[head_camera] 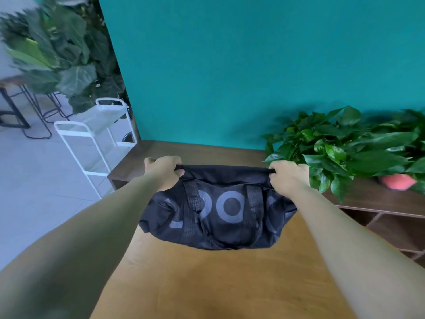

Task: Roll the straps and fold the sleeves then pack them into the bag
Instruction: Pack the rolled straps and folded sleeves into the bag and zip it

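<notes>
2 bare hands are clenched on the top edge of a black duffel bag (pixel 216 210), the left hand (pixel 163 172) bunching the fabric at the 9 o'clock end and the right hand (pixel 287 179) doing the same at the 3 o'clock end, so the rim is stretched taut between the fists. The bag hangs from that edge over the far part of the wooden table (pixel 207 284), and I cannot tell whether its sagging underside touches the top or clears it. It looks light and quite limp: the body droops and creases under its own weight, which suggests little or nothing inside, and the cloth has a matte weave that should not slip through the fingers. 2 webbing handle straps (pixel 254 196) lie flat down the near face, crossing large grey printed circles. Being so floppy, it will not stand open by itself, so I would judge the rim the sensible place to hold it, as now, or the webbing once it is set down. No loose straps or sleeves show anywhere in view. At 2 o'clock a leafy potted plant (pixel 340 148) in a pink pot stands just beside the right hand, near enough that a wide swing could brush its leaves.
</notes>
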Demonstrator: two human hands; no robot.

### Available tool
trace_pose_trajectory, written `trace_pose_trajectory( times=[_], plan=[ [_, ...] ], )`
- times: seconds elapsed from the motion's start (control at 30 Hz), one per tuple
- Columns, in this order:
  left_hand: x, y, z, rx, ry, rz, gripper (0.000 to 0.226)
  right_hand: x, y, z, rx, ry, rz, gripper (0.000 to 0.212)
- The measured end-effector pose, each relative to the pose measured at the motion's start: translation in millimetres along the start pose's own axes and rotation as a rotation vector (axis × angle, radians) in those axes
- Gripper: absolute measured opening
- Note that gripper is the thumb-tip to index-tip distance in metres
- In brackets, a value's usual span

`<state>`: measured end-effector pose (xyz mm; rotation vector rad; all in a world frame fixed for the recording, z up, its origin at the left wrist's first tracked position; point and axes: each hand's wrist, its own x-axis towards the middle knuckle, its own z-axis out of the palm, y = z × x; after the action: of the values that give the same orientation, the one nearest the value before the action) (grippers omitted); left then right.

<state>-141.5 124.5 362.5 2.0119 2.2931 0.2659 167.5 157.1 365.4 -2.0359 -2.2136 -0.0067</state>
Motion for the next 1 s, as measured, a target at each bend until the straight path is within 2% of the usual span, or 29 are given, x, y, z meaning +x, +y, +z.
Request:
trace_pose_trajectory(
  times=[0.2, 0.4, 0.7, 1.0],
  plan=[
    [29, -11, -14, -0.033, 0.056, 0.008, 0.009, 37, -13, -17, -0.012, 0.042, -0.043, 0.015],
    [84, -30, -24, -0.062, 0.042, 0.029, 0.009, 87, -35, -25, -0.02, 0.049, -0.042, 0.013],
    [187, -49, -30, -0.049, 0.073, 0.048, 0.009, 173, -68, -18, -0.008, 0.115, 0.094, 0.017],
    [271, -51, -16, -0.026, 0.115, 0.053, 0.011, 237, -78, 6, -0.015, 0.185, 0.149, 0.021]
  ],
)
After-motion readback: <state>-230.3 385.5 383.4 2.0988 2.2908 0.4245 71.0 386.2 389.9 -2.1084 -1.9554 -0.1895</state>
